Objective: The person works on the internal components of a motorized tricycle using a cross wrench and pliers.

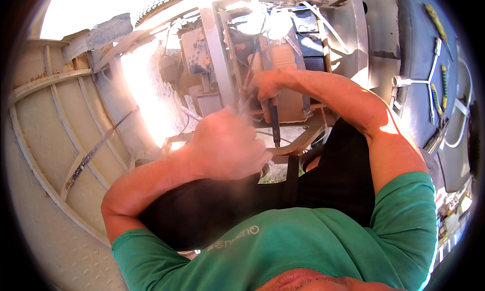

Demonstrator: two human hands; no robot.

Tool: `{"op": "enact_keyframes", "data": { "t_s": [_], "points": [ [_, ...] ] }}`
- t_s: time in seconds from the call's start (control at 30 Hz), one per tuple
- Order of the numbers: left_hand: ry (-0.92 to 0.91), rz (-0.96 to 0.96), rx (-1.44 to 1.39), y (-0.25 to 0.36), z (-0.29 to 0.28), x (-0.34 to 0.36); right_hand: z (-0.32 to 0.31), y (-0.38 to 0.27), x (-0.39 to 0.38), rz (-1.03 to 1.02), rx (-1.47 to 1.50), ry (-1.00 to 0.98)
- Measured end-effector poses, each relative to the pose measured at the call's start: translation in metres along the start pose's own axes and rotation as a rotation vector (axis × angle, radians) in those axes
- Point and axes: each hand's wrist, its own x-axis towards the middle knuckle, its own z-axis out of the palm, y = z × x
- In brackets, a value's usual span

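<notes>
My left hand [227, 144] is closed in a fist and smeared by motion, low in front of the metal frame. A pale rod-like piece [191, 114] shows at its upper left side, and a small pale tip at its lower right; what the fist grips cannot be made out. Farther up and to the right, my right hand [269, 86] has its fingers wrapped round a tool with a long black handle [275, 123]. That handle points down toward me; the tool's other end is hidden or blurred near a red wire [250, 68] and an upright metal bar [218, 56].
A tan box-shaped part [288, 101] and a dark battery-like box [311, 43] sit inside the frame. At the right, a cross-shaped lug wrench [419, 82] and green-handled tools [444, 86] lie on a blue-grey surface. Ribbed metal panelling [55, 129] curves along the left.
</notes>
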Motion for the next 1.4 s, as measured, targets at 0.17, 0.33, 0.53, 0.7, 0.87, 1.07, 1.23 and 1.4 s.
{"op": "enact_keyframes", "data": {
  "t_s": [0.17,0.33,0.53,0.7,0.87,1.07,1.23,1.4],
  "points": [
    [-0.003,0.033,-0.015,0.001,0.007,0.001,-0.012,-0.026,-0.020,-0.004,0.119,-0.056],
    [-0.093,0.048,0.002,0.001,-0.006,0.007,-0.008,-0.013,-0.005,0.071,0.094,-0.077],
    [-0.324,0.042,-0.033,-0.010,-0.033,0.006,0.005,0.012,0.008,-0.033,0.055,-0.002],
    [-0.043,-0.115,-0.157,-0.015,-0.083,0.003,0.006,0.013,0.005,0.030,0.053,0.067],
    [0.180,-0.505,-0.227,-0.009,-0.113,-0.029,0.008,0.000,-0.005,-0.104,-0.016,0.149],
    [0.626,-0.758,-0.430,-0.029,-0.096,-0.090,0.025,-0.012,0.001,0.033,-0.028,0.367],
    [1.047,-0.680,-0.463,-0.072,-0.026,-0.116,0.039,-0.003,0.005,0.151,-0.047,0.631],
    [1.316,-0.573,-0.554,-0.093,0.014,-0.102,0.031,-0.019,0.007,0.184,0.198,0.648]
  ]
}}
